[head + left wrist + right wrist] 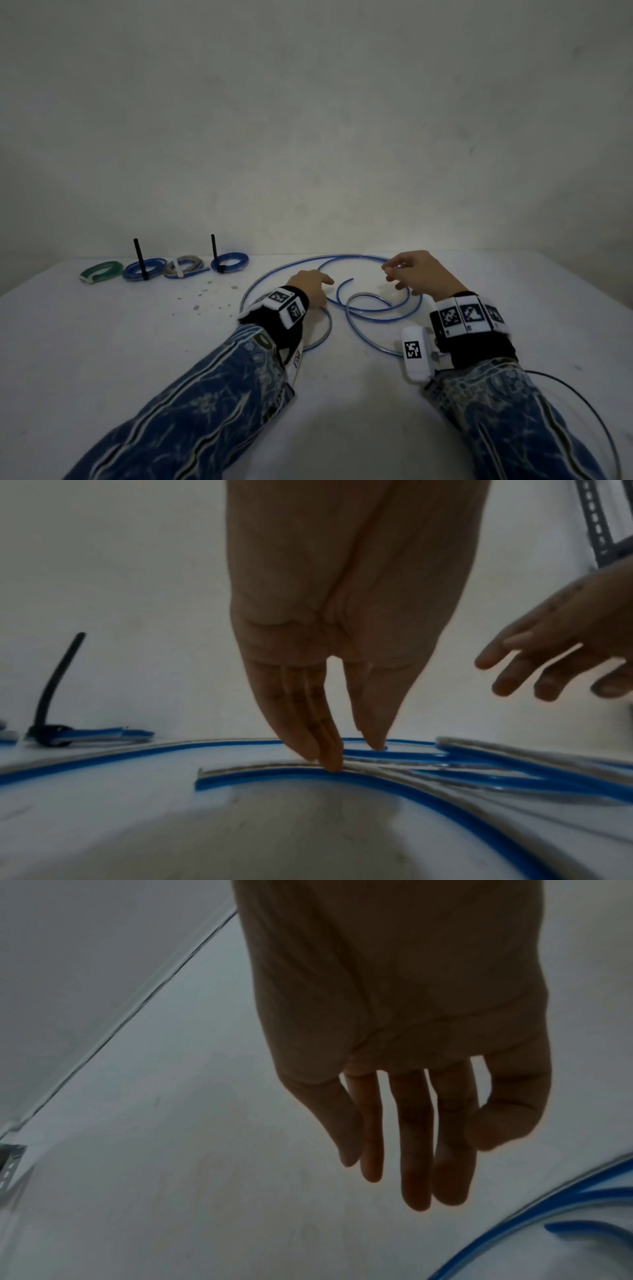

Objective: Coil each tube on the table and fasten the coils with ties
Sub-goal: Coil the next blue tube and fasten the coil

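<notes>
A long blue tube lies loose in wide loops on the white table, one cut end pointing up between my hands. My left hand reaches into the loops. In the left wrist view its straight fingertips press on the tube near another cut end, with the thumb beside them. My right hand hovers above the far right loop, fingers relaxed and holding nothing. The right wrist view shows that right hand hanging free above the tube.
Several finished coils line the back left: a green coil, a blue coil with an upright black tie, a grey coil with a white tie and another blue coil. Small crumbs lie nearby. A dark cable loops at right.
</notes>
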